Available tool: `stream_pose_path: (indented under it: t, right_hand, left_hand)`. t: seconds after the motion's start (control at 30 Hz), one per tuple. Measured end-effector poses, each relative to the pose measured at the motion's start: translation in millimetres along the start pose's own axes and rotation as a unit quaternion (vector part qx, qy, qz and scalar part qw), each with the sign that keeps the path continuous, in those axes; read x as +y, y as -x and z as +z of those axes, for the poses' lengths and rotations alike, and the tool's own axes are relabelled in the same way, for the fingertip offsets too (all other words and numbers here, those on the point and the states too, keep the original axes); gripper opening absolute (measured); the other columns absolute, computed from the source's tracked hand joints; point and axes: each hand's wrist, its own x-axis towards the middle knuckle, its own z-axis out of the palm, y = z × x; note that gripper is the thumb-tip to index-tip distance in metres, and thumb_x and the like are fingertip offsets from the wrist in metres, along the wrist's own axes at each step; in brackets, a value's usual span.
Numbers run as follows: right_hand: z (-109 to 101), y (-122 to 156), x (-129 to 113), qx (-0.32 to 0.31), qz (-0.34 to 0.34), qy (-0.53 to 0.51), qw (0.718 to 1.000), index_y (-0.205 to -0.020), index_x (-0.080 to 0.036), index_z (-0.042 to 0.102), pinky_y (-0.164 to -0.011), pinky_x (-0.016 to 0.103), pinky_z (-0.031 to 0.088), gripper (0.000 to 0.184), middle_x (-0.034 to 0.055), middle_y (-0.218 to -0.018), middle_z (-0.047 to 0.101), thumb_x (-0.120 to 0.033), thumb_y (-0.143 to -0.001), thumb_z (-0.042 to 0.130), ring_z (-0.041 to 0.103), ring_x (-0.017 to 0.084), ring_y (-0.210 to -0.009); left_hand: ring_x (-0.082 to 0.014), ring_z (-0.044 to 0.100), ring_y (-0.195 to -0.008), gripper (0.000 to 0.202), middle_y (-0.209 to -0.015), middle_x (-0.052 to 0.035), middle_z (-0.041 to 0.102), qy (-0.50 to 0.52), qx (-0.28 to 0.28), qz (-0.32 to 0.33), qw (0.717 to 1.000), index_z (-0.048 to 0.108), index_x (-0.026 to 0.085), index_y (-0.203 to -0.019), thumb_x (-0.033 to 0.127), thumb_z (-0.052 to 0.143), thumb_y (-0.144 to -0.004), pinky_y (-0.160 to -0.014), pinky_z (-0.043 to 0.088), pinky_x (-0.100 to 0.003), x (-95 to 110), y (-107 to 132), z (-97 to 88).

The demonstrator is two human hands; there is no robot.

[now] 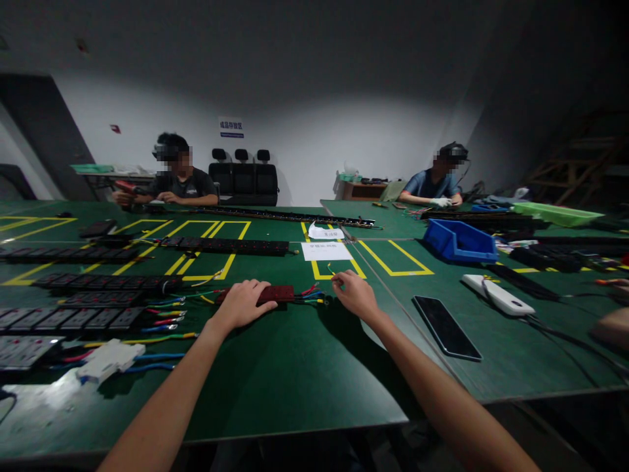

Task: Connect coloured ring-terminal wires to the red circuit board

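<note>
My left hand (246, 305) lies over a dark red socket strip (279, 294) on the green table, thumb along the near side and fingers over the top. Red, blue and green-yellow wires (312, 296) with metal end lugs come out of the strip's right end. Another green-yellow wire (209, 299) shows at its left end. Just right of the lugs, my right hand (354, 294) has its fingers pinched together. A short green-yellow wire (331, 268) sticks out from its fingertips; the rest of that wire is hidden.
Several black socket strips (108, 282) with wires lie at left, near a white connector block (111, 360). A paper sheet (326, 251) lies ahead. At right are a phone (446, 328), a white device (496, 295) and a blue bin (459, 242). Two people sit across the table.
</note>
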Motion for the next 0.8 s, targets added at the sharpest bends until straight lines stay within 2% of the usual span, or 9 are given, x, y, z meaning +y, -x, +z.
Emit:
stream_pose_path:
  t: [0.1,0.17,0.3,0.37,0.5,0.6,0.8]
  right_hand:
    - [-5.5,-0.2,-1.0,-0.025,-0.025,0.012,0.999,-0.089,-0.022,0.074,-0.062,0.026,0.036,0.022,0.0065,-0.090,0.071,-0.032,-0.095,0.056,0.064,0.019,-0.081]
    - [-8.2,-0.2,-1.3,-0.047,-0.058,-0.003,0.997,-0.087,-0.022,0.074,-0.062,0.026,0.035,0.023,0.0059,-0.089,0.072,-0.035,-0.095,0.057,0.064,0.018,-0.080]
    - [-11.2,2.1,-0.2,-0.111,-0.157,-0.042,0.980,-0.095,-0.023,0.074,-0.067,0.026,0.038,0.020,0.0037,-0.094,0.072,-0.040,-0.092,0.064,0.065,0.018,-0.084]
    - [-11.1,4.2,0.4,-0.131,-0.186,-0.044,0.973,-0.103,-0.023,0.072,-0.070,0.026,0.040,0.021,0.0044,-0.100,0.071,-0.037,-0.088,0.068,0.064,0.019,-0.086]
    - [-10.1,7.5,-1.3,-0.155,-0.203,-0.045,0.966,-0.111,-0.022,0.069,-0.074,0.026,0.042,0.026,0.0068,-0.110,0.067,-0.021,-0.085,0.066,0.062,0.018,-0.086]
    - [-10.0,8.1,-4.7,-0.161,-0.207,-0.044,0.964,-0.111,-0.021,0.067,-0.076,0.026,0.042,0.027,0.0069,-0.108,0.066,-0.013,-0.086,0.061,0.061,0.017,-0.088]
    - [-11.1,8.5,-8.6,-0.157,-0.210,-0.042,0.964,-0.110,-0.020,0.068,-0.075,0.026,0.043,0.024,0.0065,-0.104,0.067,-0.013,-0.088,0.060,0.062,0.018,-0.088]
  left_hand:
    - [-0.0315,0.062,-0.107,0.070,-0.120,-0.0130,0.067,-0.001,0.000,-0.001,1.000,0.060,0.019,-0.134,0.073,0.039,-0.094,-0.092,0.046,-0.045,-0.4,-0.1,0.0]
    - [-0.0313,0.062,-0.106,0.069,-0.119,-0.0128,0.067,0.000,-0.002,-0.002,1.000,0.060,0.020,-0.134,0.073,0.039,-0.094,-0.092,0.046,-0.044,-0.4,0.0,-0.3]
    - [-0.0318,0.062,-0.108,0.068,-0.121,-0.0130,0.067,-0.007,-0.007,-0.005,1.000,0.060,0.019,-0.133,0.071,0.041,-0.095,-0.093,0.046,-0.044,0.9,0.1,-1.4]
    - [-0.0323,0.062,-0.109,0.068,-0.121,-0.0134,0.066,-0.011,-0.009,-0.006,1.000,0.060,0.019,-0.134,0.071,0.041,-0.095,-0.094,0.046,-0.045,1.7,0.0,-2.0]
    - [-0.0327,0.061,-0.109,0.068,-0.122,-0.0138,0.066,-0.010,-0.020,-0.006,1.000,0.059,0.018,-0.136,0.070,0.041,-0.096,-0.095,0.046,-0.048,2.3,-0.3,-3.2]
    - [-0.0328,0.062,-0.108,0.067,-0.121,-0.0137,0.066,-0.015,-0.017,-0.003,1.000,0.059,0.018,-0.135,0.070,0.041,-0.096,-0.094,0.046,-0.047,2.2,-0.7,-3.1]
    - [-0.0318,0.062,-0.106,0.067,-0.120,-0.0134,0.067,-0.015,-0.007,0.004,1.000,0.059,0.018,-0.134,0.070,0.040,-0.096,-0.092,0.046,-0.046,-0.5,-0.8,0.1]
